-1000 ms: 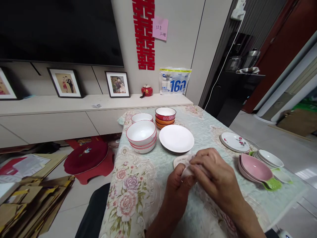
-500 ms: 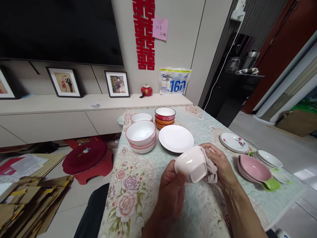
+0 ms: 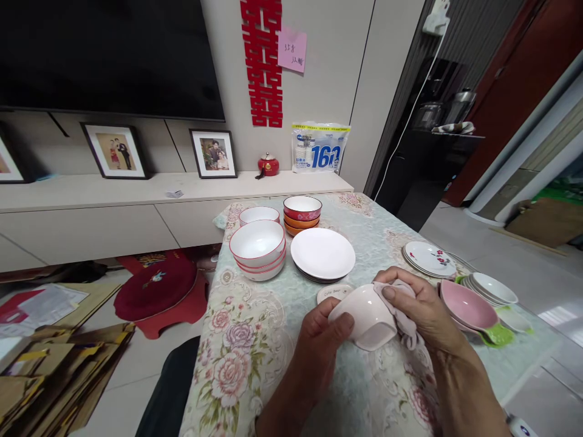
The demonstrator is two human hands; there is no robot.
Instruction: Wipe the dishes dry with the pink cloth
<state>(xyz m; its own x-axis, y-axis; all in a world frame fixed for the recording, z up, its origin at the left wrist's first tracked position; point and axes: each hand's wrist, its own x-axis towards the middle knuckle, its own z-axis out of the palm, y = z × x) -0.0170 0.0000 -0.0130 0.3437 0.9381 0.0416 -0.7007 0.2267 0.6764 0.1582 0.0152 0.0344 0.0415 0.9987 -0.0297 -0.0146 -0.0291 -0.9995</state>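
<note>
A small pale pink square dish is tipped on its side just above the floral tablecloth. My left hand grips its near edge with thumb and fingers. My right hand presses a crumpled pinkish cloth against its right side. Just behind the dish lies a small flat white piece with lettering.
Behind the hands stand a stack of white plates, red-rimmed white bowls, another white bowl and stacked orange and red bowls. To the right lie flowered plates, a pink dish on green ones and white dishes.
One second ago both hands closed over the cloth and dish low on the table. The dish was then lifted and tipped, and now sits slightly lower and further right.
</note>
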